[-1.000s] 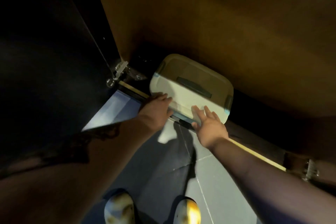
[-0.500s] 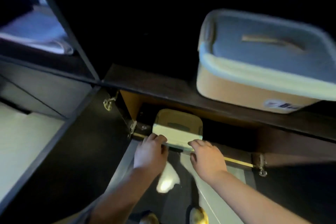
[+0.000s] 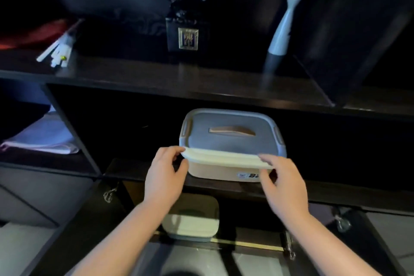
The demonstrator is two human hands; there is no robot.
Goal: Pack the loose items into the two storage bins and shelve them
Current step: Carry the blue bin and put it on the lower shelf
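Upper bin (image 3: 226, 170), beige with a grey lid (image 3: 230, 141), sits on the middle shelf (image 3: 134, 172), front edge at the shelf lip. Left hand (image 3: 164, 177) at the bin's front-left corner, fingers curled over the lid rim, thumb below; right hand (image 3: 282, 179) likewise pinches the front-right rim. Second bin (image 3: 192, 219), lidded, stands in the open cabinet compartment below, between the forearms. Folded cloth (image 3: 44, 139) in the left cubby. Top shelf carries a white vase (image 3: 280, 33), a dark ornament (image 3: 186, 29), white sticks (image 3: 58, 51).
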